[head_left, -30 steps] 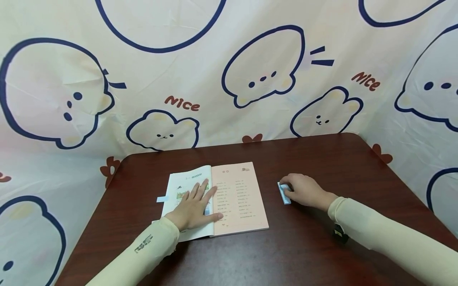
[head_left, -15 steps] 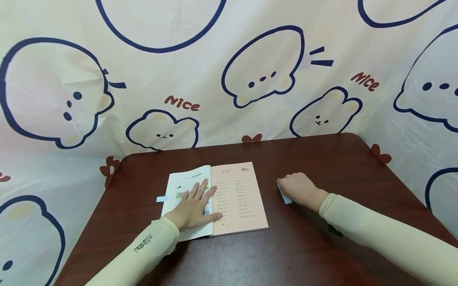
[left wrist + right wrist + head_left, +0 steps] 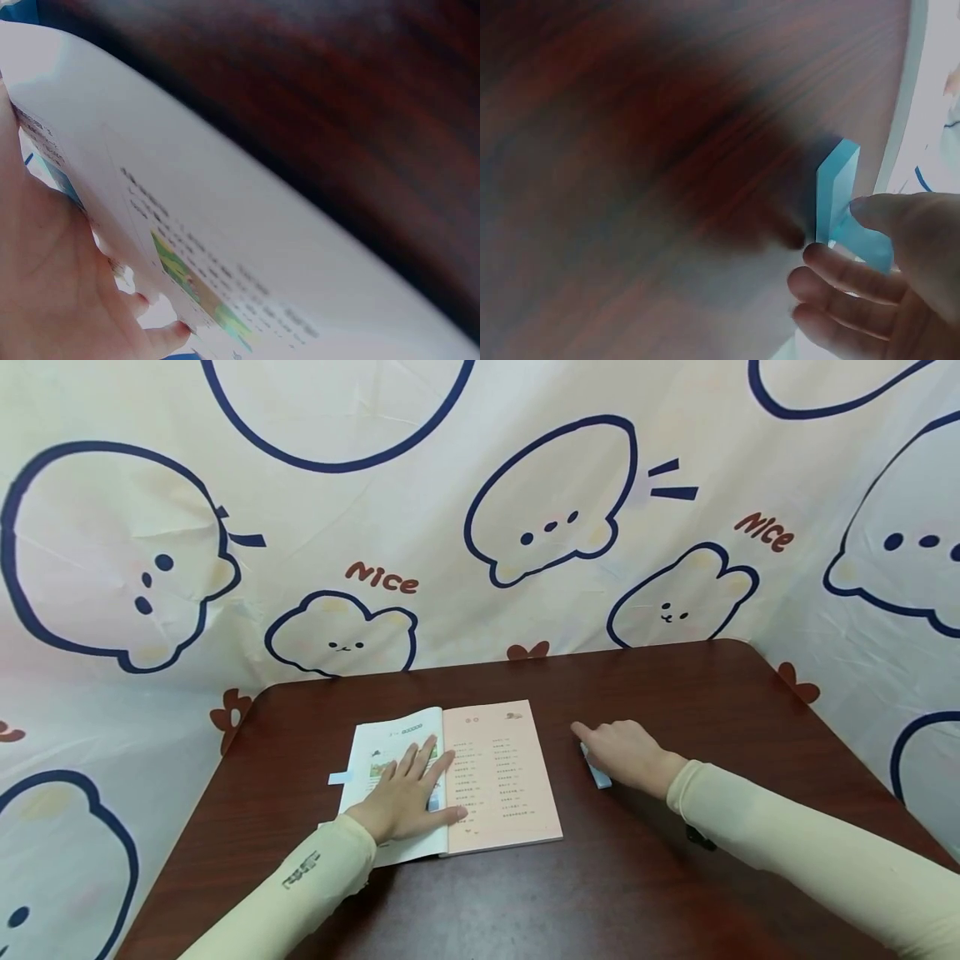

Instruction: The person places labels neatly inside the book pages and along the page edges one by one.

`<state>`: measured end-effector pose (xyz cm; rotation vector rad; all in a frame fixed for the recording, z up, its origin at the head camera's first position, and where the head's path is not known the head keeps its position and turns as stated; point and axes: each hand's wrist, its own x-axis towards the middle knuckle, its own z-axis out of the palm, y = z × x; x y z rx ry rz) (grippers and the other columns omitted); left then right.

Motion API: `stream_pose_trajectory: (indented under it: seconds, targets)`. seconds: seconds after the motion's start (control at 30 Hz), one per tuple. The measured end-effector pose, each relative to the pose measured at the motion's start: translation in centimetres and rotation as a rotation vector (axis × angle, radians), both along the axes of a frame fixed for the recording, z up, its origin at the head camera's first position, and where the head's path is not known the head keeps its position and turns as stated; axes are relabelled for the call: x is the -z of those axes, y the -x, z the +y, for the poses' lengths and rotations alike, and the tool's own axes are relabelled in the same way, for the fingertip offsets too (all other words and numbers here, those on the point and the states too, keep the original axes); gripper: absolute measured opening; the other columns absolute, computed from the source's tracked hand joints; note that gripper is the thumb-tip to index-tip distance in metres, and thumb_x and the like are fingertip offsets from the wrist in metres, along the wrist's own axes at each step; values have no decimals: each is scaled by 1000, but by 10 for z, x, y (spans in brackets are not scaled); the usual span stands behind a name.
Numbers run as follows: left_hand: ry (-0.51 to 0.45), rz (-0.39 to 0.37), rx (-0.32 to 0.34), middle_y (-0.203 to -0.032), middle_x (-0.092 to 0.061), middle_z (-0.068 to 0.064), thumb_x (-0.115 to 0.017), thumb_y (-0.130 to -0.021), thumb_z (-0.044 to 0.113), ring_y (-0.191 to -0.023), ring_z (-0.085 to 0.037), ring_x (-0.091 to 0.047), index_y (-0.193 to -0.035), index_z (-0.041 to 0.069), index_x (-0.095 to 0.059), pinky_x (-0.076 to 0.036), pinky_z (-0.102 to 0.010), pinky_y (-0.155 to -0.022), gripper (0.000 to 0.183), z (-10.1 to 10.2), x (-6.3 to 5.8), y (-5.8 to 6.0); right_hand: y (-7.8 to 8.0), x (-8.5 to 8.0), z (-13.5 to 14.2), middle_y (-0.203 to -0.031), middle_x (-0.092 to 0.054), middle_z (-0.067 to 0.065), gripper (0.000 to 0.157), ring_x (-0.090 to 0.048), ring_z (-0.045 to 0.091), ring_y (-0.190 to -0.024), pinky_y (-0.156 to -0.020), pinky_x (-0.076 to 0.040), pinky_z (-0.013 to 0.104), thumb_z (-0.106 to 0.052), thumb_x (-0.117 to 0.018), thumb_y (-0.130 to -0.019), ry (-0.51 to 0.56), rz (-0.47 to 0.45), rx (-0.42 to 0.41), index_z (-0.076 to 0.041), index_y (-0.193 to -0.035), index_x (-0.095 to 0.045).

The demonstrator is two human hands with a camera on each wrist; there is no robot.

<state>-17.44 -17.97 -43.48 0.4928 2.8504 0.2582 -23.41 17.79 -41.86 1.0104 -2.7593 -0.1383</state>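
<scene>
Left hand (image 3: pixel 408 793) flat on book (image 3: pixel 480 777), right hand (image 3: pixel 626 756) on blue pad (image 3: pixel 597 774).

Left: fingers straight and spread, pressing the white left page; book lies open mid-desk (image 3: pixel 675 693), pink page to the right. A blue tab (image 3: pixel 339 777) sticks out past the book's left edge. Right: thumb (image 3: pixel 889 214) and fingers pinch a sheet of the pad, peeling it up; index finger extended toward the book. Pad sits right of the book, just apart, well clear of the desk's right edge. Cartoon curtain (image 3: pixel 480 510) behind the desk.

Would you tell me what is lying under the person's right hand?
A light blue sticky-note pad lies under the right hand, on the dark wooden table. Only its left edge shows; the hand covers the rest.
</scene>
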Motion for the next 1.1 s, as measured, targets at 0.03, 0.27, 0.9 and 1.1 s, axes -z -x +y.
stream_pose_trajectory:
  seconds: [0.03,0.27,0.9,1.1]
  targets:
    - [1,-2,-3,-173,-2,-13,-48,-89,78,-158,-44,-8,-163,23,-19,-16,-69,-121,97,0,1,1,1,0,0,-63,-61,1,26,-51,11,-48,-43,-43,27,-19,-76,-89,5,-41,19,-5,-109,-66]
    - [9,3,-9,-173,2,-10,-46,-87,81,-159,-42,-4,-164,27,-14,-14,-68,-122,99,-2,10,3,10,2,4,-100,-76,9,25,-69,17,-83,-70,-58,36,-22,-70,-96,158,-318,135,-2,-110,-73]
    - [2,-2,-5,-173,-1,-12,-47,-89,79,-158,-44,-7,-163,24,-19,-15,-69,-121,96,1,1,0,26,15,18,-97,-74,10,21,-60,15,-81,-74,-52,31,-22,-79,-88,582,-562,213,-3,-97,-77]
    - [0,-5,-5,-173,0,-12,-46,-90,79,-158,-43,-5,-164,24,-18,-15,-69,-121,96,1,1,0,30,21,24,-96,-76,10,17,-59,14,-81,-74,-49,29,-20,-79,-88,646,-582,171,-4,-95,-79]
